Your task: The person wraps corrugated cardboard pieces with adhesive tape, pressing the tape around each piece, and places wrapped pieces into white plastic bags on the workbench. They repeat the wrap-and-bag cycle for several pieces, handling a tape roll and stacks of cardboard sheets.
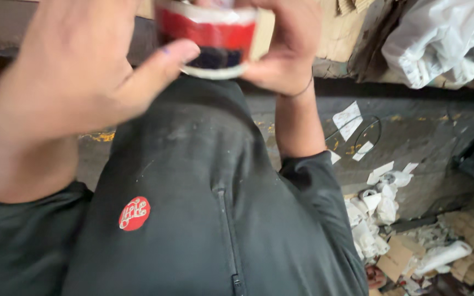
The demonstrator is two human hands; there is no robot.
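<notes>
In the upper left of the frame the left hand [69, 71] fills much of the view, blurred, its thumb stretched right so the tip presses the lower edge of a tape roll [209, 38]. The other fingers of this hand are out of sight, so I cannot tell whether they close on the roll. The roll sits at top centre, cut off by the upper edge (red band, dark stripe, pale rim). Just right of it the right hand [289, 46] has its fingers clamped on the roll's side, a thin band round the wrist. Below, a dark zipped jacket [204, 208] with a round red badge [134, 213] covers the middle. At lower right, paper scraps [377, 205] and cardboard pieces [399, 257] lie on the grey floor [412, 137]. A white plastic bag [445, 38] sits upper right.
</notes>
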